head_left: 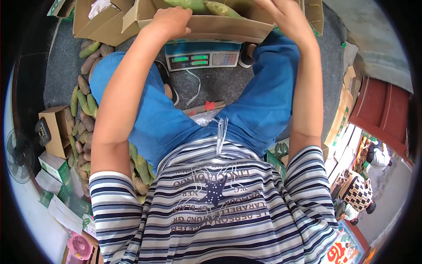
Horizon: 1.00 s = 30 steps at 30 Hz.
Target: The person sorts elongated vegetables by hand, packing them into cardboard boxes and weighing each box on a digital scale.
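A cardboard box [211, 27] stands over a digital scale [203, 56] between my knees, with green-brown, sweet-potato-like tubers [223, 9] inside. My left hand [172, 22] is closed on the box's near left edge, thumb low on the outer side. At the near right corner my right hand [285, 17] bends over the cardboard, its fingers partly cut off by the top of the view. The scale's green displays are lit, and its top is mostly hidden beneath the box.
Loose tubers [83, 110] lie heaped along my left side. Another open box [103, 20] adjoins at the upper left. A small carton [56, 132] and a fan [20, 154] stand farther left. Flattened cardboard [340, 119] lies on the right, with people [358, 189] beyond.
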### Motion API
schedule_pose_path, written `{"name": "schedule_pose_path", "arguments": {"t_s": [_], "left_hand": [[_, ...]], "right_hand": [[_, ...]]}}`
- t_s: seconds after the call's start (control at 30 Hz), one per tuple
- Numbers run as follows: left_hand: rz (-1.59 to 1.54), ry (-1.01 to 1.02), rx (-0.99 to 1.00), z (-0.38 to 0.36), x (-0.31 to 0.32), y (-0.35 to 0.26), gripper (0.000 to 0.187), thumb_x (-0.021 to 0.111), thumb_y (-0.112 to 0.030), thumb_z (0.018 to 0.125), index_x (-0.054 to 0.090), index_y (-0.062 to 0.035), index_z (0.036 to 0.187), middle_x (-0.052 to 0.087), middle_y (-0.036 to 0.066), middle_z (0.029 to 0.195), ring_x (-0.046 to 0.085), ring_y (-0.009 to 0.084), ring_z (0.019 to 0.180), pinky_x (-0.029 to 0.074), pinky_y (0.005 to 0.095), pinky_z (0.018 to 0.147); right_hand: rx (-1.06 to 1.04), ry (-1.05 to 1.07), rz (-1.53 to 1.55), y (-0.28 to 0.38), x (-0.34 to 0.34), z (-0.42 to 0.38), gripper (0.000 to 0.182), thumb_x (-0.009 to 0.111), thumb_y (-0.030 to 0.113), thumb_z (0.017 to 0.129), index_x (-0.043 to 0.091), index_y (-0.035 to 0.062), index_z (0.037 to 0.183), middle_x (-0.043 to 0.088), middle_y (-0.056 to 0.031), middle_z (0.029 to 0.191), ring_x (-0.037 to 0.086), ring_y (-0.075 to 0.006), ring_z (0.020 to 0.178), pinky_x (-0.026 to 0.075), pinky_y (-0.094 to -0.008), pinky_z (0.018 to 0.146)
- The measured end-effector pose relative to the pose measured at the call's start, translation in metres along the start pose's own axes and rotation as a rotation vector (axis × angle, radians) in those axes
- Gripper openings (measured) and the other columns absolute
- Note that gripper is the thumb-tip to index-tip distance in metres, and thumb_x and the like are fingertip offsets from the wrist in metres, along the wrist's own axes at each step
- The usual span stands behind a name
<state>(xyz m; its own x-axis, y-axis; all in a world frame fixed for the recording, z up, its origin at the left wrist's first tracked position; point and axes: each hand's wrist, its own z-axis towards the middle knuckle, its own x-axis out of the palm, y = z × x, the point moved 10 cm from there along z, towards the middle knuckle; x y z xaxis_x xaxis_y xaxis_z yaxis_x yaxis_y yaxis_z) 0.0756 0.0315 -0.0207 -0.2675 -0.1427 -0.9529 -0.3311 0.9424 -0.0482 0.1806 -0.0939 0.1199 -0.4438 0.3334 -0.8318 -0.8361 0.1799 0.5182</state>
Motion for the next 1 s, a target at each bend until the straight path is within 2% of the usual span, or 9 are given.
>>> {"name": "schedule_pose_path", "arguments": {"t_s": [0.27,0.37,0.5,0.57,0.7,0.8,0.83,0.9,1.0], "left_hand": [[0.026,-0.059,0.038,0.002,-0.005,-0.009,0.043,0.064,-0.027,0.078,0.048,-0.0075,0.113,0.056,0.017,0.105,0.055,0.0340,0.101,0.044,0.0464,0.082],[0.021,-0.062,0.072,0.009,0.003,-0.010,0.046,0.064,-0.027,0.078,0.046,-0.0091,0.116,0.056,0.017,0.104,0.054,0.0345,0.101,0.044,0.0456,0.082],[-0.024,-0.053,0.093,0.013,0.009,-0.008,0.044,0.065,-0.023,0.078,0.045,-0.0073,0.113,0.056,0.019,0.107,0.053,0.0350,0.103,0.045,0.0440,0.083],[-0.017,-0.004,0.065,0.019,0.014,-0.004,0.044,0.065,-0.021,0.077,0.045,-0.0071,0.113,0.056,0.019,0.107,0.053,0.0348,0.104,0.045,0.0439,0.083],[-0.008,0.077,0.017,0.021,0.016,-0.008,0.047,0.067,-0.020,0.075,0.045,-0.0056,0.114,0.056,0.020,0.109,0.052,0.0346,0.105,0.045,0.0431,0.084],[0.004,-0.035,0.076,0.017,0.008,-0.015,0.055,0.069,-0.022,0.073,0.044,-0.0044,0.118,0.054,0.019,0.113,0.051,0.0345,0.108,0.045,0.0424,0.086],[0.086,0.023,-0.002,0.015,0.009,-0.015,0.067,0.073,-0.025,0.070,0.040,-0.0051,0.125,0.049,0.017,0.121,0.047,0.0328,0.114,0.042,0.0430,0.091],[0.262,-0.265,0.041,0.001,-0.017,-0.030,0.086,0.076,-0.031,0.064,0.032,-0.0094,0.136,0.034,0.013,0.138,0.032,0.0273,0.129,0.030,0.0464,0.103],[0.231,-0.468,0.166,-0.011,-0.043,-0.053,0.093,0.074,-0.035,0.064,0.026,-0.0095,0.140,0.026,0.010,0.145,0.024,0.0239,0.134,0.022,0.0454,0.107]], "right_hand": [[0.291,-0.014,0.217,-0.134,-0.008,-0.086,0.040,0.052,0.037,0.091,0.062,-0.0001,0.102,0.065,-0.0070,0.087,0.059,-0.0131,0.083,0.046,-0.0278,0.077],[0.480,-0.123,0.725,-0.167,0.004,-0.126,0.043,0.047,0.039,0.093,0.061,0.0014,0.109,0.064,-0.0099,0.102,0.057,-0.0174,0.098,0.041,-0.0280,0.090],[0.851,-0.310,0.719,-0.189,0.041,-0.183,0.048,0.040,0.039,0.094,0.054,0.0017,0.121,0.055,-0.0161,0.122,0.050,-0.0242,0.113,0.037,-0.0341,0.097],[0.708,-0.255,0.665,-0.207,0.065,-0.200,0.048,0.044,0.035,0.092,0.050,-0.0003,0.124,0.051,-0.0185,0.127,0.048,-0.0265,0.116,0.036,-0.0357,0.098],[0.804,-0.086,0.594,-0.198,0.109,-0.256,0.047,0.050,0.027,0.089,0.048,-0.0027,0.125,0.051,-0.0194,0.125,0.049,-0.0253,0.115,0.036,-0.0357,0.098],[0.805,0.080,0.598,-0.192,0.134,-0.285,0.046,0.053,0.025,0.088,0.048,-0.0033,0.124,0.054,-0.0187,0.123,0.050,-0.0243,0.112,0.038,-0.0350,0.096],[0.783,0.075,0.604,-0.192,0.131,-0.285,0.044,0.054,0.023,0.088,0.049,-0.0036,0.122,0.055,-0.0177,0.120,0.052,-0.0232,0.110,0.039,-0.0341,0.094],[0.725,-0.004,0.615,-0.184,0.106,-0.270,0.040,0.056,0.019,0.087,0.052,-0.0041,0.119,0.060,-0.0150,0.113,0.056,-0.0203,0.103,0.043,-0.0317,0.089],[0.907,-0.042,0.553,-0.199,0.076,-0.254,0.034,0.056,0.017,0.087,0.056,-0.0046,0.113,0.064,-0.0110,0.102,0.059,-0.0170,0.093,0.045,-0.0289,0.081]]}}
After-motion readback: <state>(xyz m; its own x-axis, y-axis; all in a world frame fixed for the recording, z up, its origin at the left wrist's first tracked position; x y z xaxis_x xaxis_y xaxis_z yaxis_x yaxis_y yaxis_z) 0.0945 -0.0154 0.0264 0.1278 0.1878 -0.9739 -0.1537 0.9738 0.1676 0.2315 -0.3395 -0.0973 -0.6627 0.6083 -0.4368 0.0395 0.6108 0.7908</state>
